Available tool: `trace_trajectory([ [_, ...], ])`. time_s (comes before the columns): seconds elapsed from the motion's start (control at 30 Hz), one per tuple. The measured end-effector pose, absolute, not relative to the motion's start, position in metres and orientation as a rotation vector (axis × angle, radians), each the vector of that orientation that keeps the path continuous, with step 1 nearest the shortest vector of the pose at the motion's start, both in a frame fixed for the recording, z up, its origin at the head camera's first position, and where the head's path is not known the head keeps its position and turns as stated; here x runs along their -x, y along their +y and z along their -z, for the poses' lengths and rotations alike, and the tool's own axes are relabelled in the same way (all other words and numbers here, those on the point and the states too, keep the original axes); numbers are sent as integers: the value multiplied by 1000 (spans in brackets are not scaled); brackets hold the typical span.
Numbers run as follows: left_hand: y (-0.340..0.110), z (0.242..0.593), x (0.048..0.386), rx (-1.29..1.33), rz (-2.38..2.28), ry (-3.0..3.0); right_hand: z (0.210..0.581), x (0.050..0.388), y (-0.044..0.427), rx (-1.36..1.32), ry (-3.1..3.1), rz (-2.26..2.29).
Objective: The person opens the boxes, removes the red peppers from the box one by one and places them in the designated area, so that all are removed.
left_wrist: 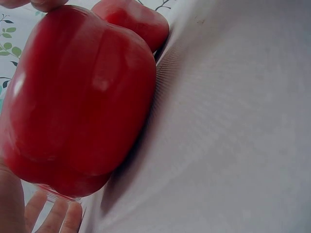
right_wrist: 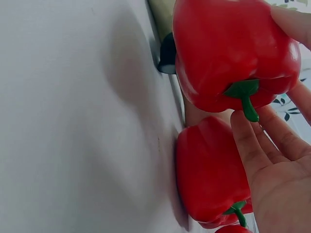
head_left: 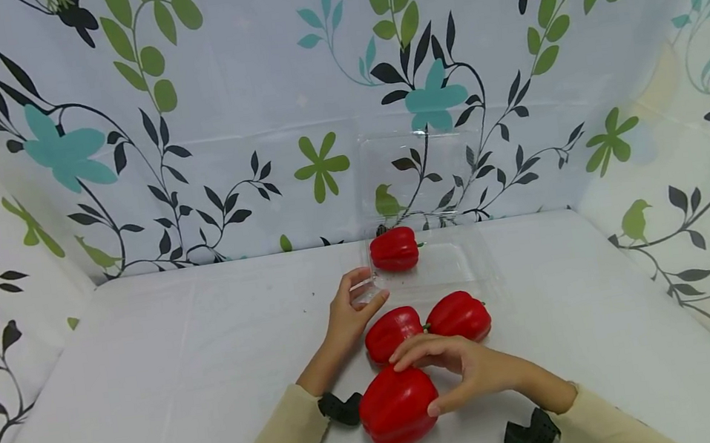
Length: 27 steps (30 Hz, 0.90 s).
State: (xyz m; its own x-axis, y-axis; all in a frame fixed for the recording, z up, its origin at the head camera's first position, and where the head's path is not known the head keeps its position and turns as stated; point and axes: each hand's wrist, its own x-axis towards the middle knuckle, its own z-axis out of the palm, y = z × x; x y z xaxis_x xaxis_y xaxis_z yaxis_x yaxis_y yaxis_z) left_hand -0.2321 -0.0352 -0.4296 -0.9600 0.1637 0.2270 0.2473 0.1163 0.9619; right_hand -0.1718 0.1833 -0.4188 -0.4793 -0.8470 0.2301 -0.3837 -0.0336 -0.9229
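While the left hand [head_left: 348, 309] holds the clear plastic box [head_left: 444, 263], the right hand [head_left: 471, 367] grips, in front of it, a glossy red, blocky bell pepper [head_left: 397, 408] whose smooth, rounded sides could slip that grasp, knocking two similar peppers [head_left: 393, 332] [head_left: 459, 317] nearer the box.

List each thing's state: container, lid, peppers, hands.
Clear container: open
Lid: raised
Far pepper: on its side, in container
Middle-left pepper: on its side, on table
Middle-right pepper: on its side, on table
Nearest pepper: held by right hand
Left hand: holding container's left side
Right hand: holding nearest pepper
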Motion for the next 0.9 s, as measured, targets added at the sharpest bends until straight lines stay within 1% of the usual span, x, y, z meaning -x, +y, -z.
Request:
trace_trajectory([
  [0.9,-35,432,233,420,2012,-2298,425,165,180,1261,1846,1448],
])
